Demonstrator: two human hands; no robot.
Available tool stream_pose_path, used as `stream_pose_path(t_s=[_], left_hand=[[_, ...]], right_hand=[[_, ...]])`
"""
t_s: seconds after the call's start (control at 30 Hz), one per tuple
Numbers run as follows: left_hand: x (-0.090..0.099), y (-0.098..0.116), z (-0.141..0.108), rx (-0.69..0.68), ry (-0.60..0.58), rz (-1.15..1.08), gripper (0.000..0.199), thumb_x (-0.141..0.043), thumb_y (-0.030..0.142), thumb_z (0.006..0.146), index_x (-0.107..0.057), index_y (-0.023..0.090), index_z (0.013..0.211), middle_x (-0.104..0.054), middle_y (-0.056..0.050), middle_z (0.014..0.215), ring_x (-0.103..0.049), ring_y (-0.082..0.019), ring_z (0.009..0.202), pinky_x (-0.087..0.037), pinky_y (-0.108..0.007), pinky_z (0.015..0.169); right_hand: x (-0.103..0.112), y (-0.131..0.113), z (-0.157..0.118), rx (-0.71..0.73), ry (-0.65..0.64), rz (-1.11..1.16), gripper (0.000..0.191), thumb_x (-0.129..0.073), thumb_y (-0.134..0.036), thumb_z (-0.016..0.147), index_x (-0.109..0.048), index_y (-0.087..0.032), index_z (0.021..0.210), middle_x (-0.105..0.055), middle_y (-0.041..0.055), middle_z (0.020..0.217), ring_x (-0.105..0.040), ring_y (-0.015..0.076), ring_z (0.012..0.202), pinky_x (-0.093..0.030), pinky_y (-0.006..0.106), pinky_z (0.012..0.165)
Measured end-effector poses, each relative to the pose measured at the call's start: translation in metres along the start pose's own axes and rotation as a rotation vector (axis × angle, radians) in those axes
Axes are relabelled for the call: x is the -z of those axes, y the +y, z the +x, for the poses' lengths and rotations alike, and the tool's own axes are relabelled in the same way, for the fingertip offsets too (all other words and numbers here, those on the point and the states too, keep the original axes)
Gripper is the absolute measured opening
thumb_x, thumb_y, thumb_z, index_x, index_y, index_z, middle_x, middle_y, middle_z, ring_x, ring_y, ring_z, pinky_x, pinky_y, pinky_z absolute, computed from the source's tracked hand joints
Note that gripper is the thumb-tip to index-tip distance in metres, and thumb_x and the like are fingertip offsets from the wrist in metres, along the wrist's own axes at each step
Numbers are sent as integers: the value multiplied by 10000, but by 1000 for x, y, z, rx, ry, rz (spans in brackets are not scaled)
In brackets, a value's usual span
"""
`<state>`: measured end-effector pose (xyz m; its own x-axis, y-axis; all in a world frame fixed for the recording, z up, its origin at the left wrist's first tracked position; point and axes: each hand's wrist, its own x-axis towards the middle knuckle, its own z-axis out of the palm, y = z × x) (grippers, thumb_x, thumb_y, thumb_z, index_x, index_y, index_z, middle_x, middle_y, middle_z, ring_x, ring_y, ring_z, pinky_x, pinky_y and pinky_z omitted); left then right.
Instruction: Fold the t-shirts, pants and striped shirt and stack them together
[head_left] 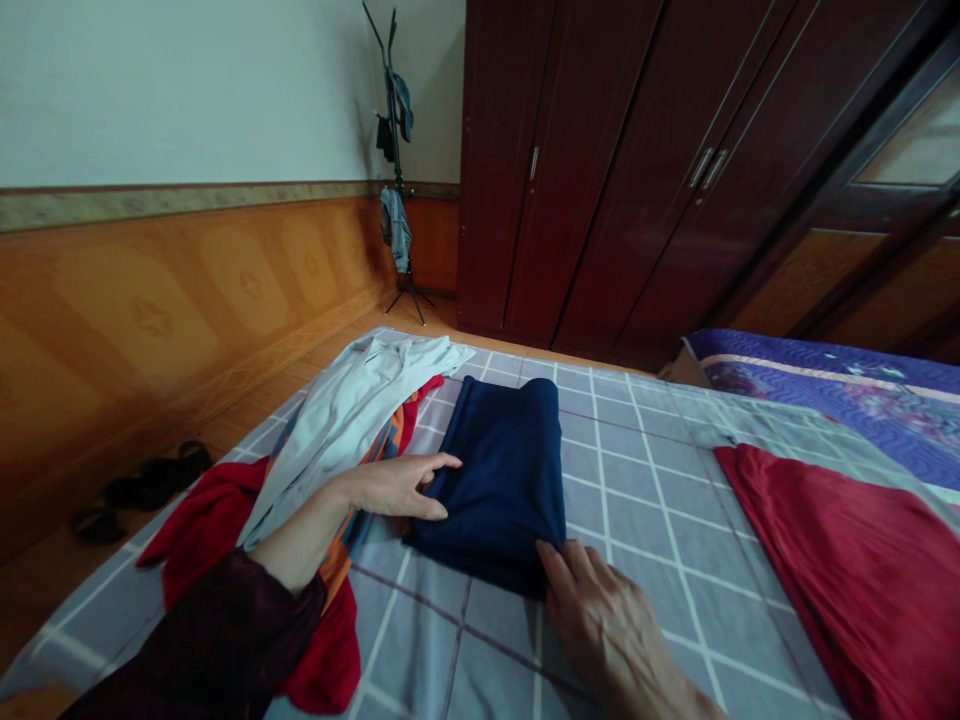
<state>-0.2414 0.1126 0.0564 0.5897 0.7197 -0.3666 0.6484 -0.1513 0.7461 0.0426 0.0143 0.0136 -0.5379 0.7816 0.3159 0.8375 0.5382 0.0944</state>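
A dark navy cloth (502, 470), folded into a rough rectangle, lies on the checked grey bedspread (660, 520). At its left edge is my left hand (401, 487), thumb and forefinger apart, the forefinger's tip on the cloth and the other fingers curled beneath. My right hand (600, 605) is at the near right corner, its fingers together and pinching the cloth's edge. Left of the navy cloth lies a loose heap with a pale grey garment (337, 410) on top of red and orange patterned cloth (337, 620).
Red cloth (847, 560) lies at the right of the bed. Beyond it is a purple patterned bedding (840, 390). A dark red wardrobe (600, 180) and a coat stand (395, 150) stand behind the bed. Dark footwear (150, 485) lies on the floor at left.
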Motion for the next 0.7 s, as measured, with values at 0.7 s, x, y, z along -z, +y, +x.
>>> stream_pose_path(t_s=[0.7], left_hand=[[-29,34,-6,103,21,170,838,-632,323,676,-294,181,1430,-630,-126,1127,-666,-240,809,-488,-263,657]], right_hand=[[2,19,-3,-16,-53,131,282,-419,47,679,-513,-210,744,-570,2,723,-522,150,583,-268,270,488]])
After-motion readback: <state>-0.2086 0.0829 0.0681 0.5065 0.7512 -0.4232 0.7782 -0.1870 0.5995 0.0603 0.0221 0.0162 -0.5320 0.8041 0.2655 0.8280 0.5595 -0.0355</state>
